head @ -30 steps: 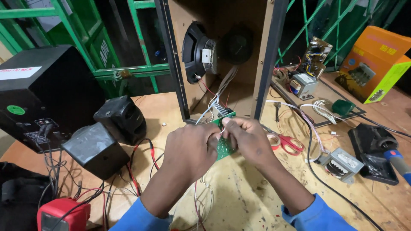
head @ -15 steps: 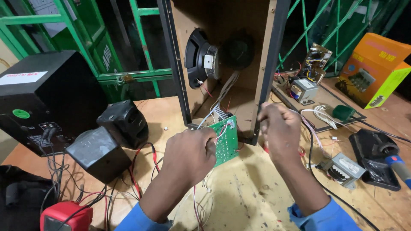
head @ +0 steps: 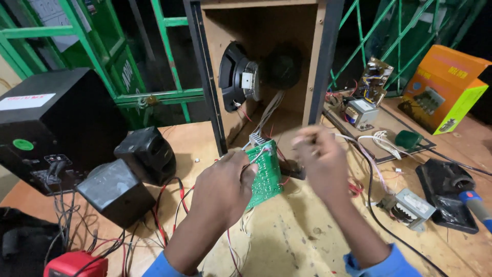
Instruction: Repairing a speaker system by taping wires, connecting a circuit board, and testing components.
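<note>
Workbench (head: 287, 241) wooden, cluttered | left hand (head: 225, 187) grip grasping circuit board (head: 266, 172); right hand (head: 320, 159) blurred, unclear

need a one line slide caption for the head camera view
Left hand holds a green circuit board upright before an open speaker cabinet; the blurred right hand is beside it.

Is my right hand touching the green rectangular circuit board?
Apart. The head view shows wood between the right hand and the green rectangular circuit board.
</note>
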